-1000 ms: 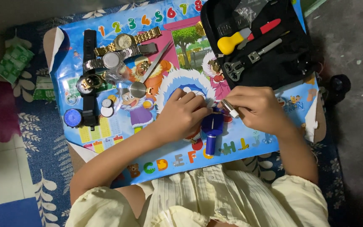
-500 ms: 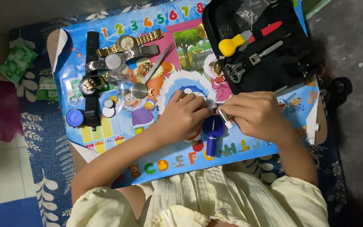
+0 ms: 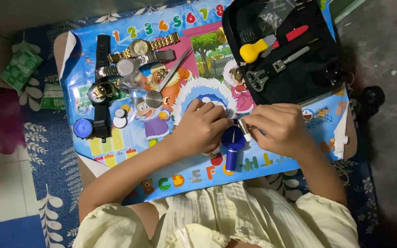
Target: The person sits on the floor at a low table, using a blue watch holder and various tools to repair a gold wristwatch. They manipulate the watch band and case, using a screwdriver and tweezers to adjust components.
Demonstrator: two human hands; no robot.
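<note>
Two hands meet over a blue watch holder point(image 3: 231, 143) that stands near the front edge of a colourful cartoon mat point(image 3: 129, 151); all positions below are given relative to that holder. Far left of it, a green packet point(image 3: 20, 68) lies on the patterned blue rug point(image 3: 47, 183). Up and left of the holder, several wristwatches lie in a cluster on the mat: a black-strapped watch point(image 3: 101, 98), a gold-bracelet watch point(image 3: 141, 46) and a steel-bracelet watch point(image 3: 127, 66), with a blue round case point(image 3: 82, 128) and loose small discs point(image 3: 119, 120) below them. Immediately left of the holder, the left hand point(image 3: 203, 126) is curled, fingertips pressed down at the holder's top. Immediately right, the right hand point(image 3: 281, 128) pinches a short white cylindrical tool point(image 3: 244, 130) against the holder's top. What sits in the holder is hidden by the fingers. Up and right, an open black tool case point(image 3: 318, 73) holds a yellow-handled tool point(image 3: 253, 50), a red-handled tool point(image 3: 292, 34) and a metal wrench point(image 3: 267, 73). Judged by appearance, the holder is light, rigid plastic, likely to tip; grip it by its round head. The white tool looks small and smooth, so pinch it near its tip.
</note>
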